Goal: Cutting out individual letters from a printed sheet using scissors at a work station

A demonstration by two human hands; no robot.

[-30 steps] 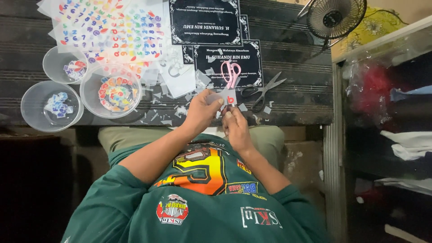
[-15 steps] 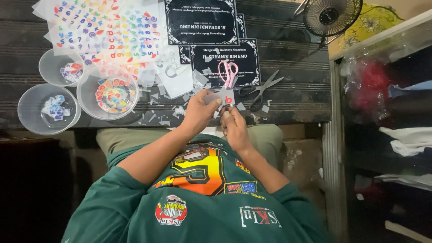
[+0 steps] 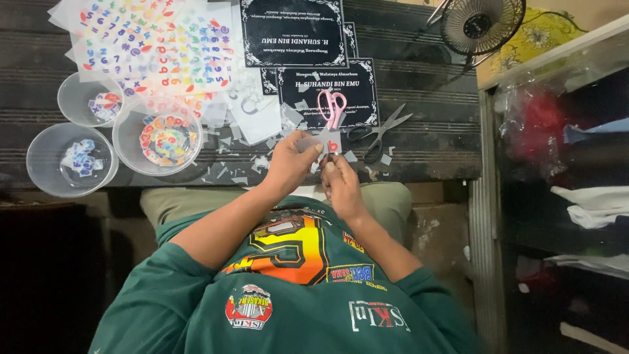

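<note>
The person sits at a dark slatted tabletop (image 3: pixel 426 72), with both hands raised over its near edge. The left hand (image 3: pixel 291 164) has its fingers pinched shut on a small clear sticker piece (image 3: pixel 327 141) that carries a red character. The right hand (image 3: pixel 341 187) sits just beside it, with its fingers closed against the lower edge of the same piece. The piece is held slightly above the tabletop, directly in front of the person's chest.

Just beyond the held piece lie pink-handled scissors (image 3: pixel 332 108), resting on a black printed card (image 3: pixel 327 92). A second black card (image 3: pixel 293 31) lies further back. Dark-handled scissors (image 3: pixel 377 134) lie to the right of the pink pair, with their blades pointing away and to the right.

To the left are sheets of coloured letter and number stickers (image 3: pixel 151 46). Near them stand three clear plastic bowls: one holding mixed coloured cut-outs (image 3: pixel 157 134), one with a few pieces (image 3: pixel 92 98), and one with bluish pieces (image 3: pixel 72 160). Small offcuts (image 3: pixel 236 164) are scattered across the tabletop between the bowls and the hands.

A small fan (image 3: pixel 481 23) stands at the far right corner. Shelving with folded cloth (image 3: pixel 590 203) stands to the right.
</note>
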